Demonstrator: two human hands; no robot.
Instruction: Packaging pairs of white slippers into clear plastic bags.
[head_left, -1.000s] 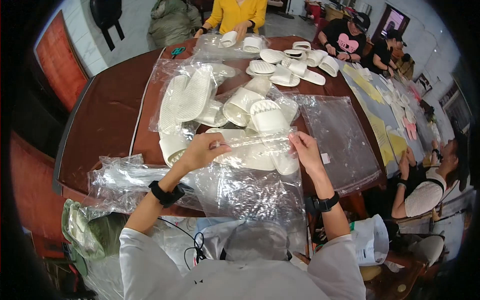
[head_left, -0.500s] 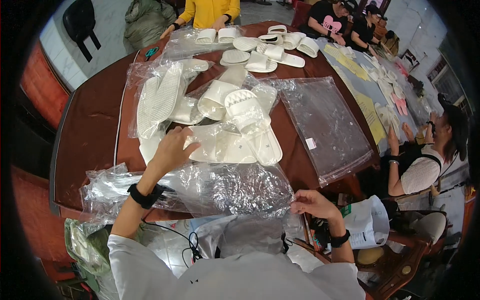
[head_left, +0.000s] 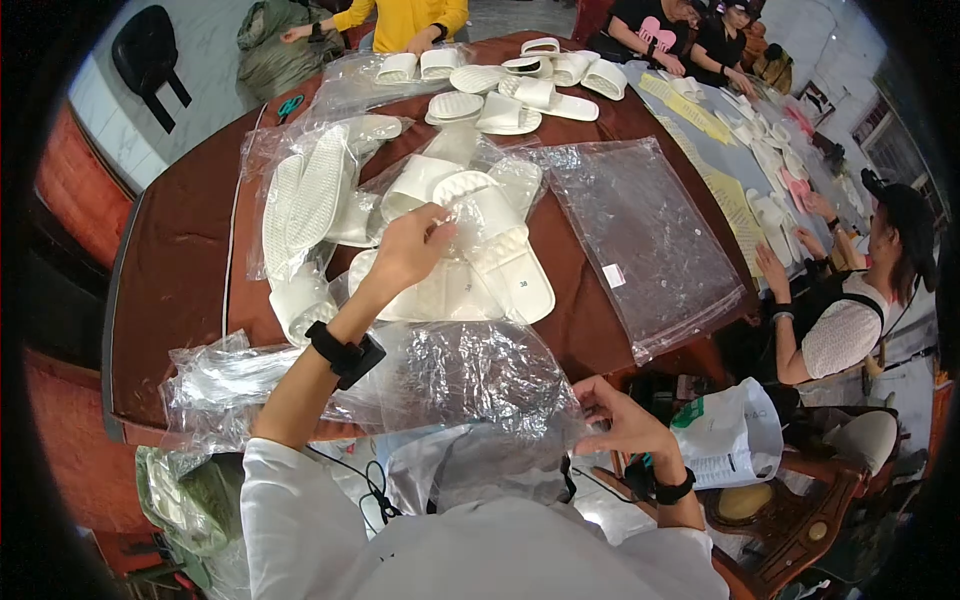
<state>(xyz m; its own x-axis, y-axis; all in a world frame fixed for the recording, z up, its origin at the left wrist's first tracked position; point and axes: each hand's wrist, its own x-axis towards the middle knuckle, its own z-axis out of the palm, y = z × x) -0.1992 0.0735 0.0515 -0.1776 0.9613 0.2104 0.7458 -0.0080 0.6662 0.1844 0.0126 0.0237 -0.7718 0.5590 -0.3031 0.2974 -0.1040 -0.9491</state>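
My left hand (head_left: 412, 247) reaches over a heap of white slippers, fingers curled at the left edge of a white slipper (head_left: 492, 222) with a ridged footbed. Its fingertips are partly hidden. Under that slipper, a paired white slipper (head_left: 527, 285) lies with its smooth sole upward. At the table's near edge, my right hand (head_left: 628, 422) has its thumb and fingers apart, beside the corner of a crinkled clear plastic bag (head_left: 460, 375). To the left, several slippers with woven-textured soles (head_left: 318, 190) lie in clear plastic.
A flat clear bag (head_left: 640, 230) lies on the brown tabletop (head_left: 165, 290) at right. More white slippers (head_left: 550, 98) and teal scissors (head_left: 290, 107) are farther back. A person in yellow (head_left: 420, 20) stands opposite; others work at the right. A white bag (head_left: 728, 430) stands near my right forearm.
My left hand has moved up and right, from the lower slippers to the ridged one, which has shifted slightly. My right hand's fingers have spread from a pinch at the bag's corner.
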